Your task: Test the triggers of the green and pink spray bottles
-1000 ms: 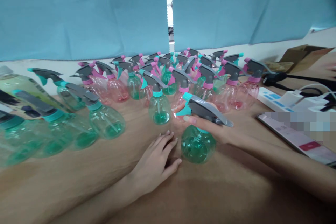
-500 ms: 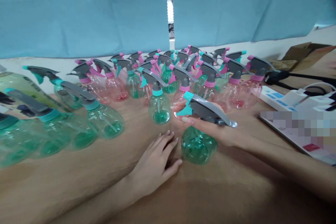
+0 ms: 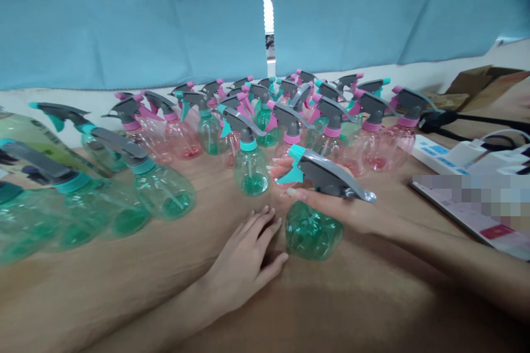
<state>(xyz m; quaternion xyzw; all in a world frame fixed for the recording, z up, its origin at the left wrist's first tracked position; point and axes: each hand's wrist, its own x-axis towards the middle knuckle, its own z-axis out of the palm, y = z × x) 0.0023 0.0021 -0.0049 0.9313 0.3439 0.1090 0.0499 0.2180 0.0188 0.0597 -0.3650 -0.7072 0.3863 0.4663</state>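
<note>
A green spray bottle [image 3: 314,234] with a grey and turquoise trigger head stands on the table in front of me. My right hand [image 3: 331,204] is closed around its neck, the thumb in front below the trigger and the fingers behind, partly hidden by the head. To the left of this bottle, my left hand [image 3: 248,253] lies palm down on the tabletop, its fingers stretched out and holding nothing. Just beyond it is another green spray bottle [image 3: 252,171], upright.
Several pink and green spray bottles [image 3: 327,143] crowd the back of the table. More green bottles [image 3: 165,193] stand at the left. On the right lie a power strip [image 3: 434,154] with plugs, a flat device with a blurred-out surface [image 3: 476,209] and cardboard [image 3: 480,88].
</note>
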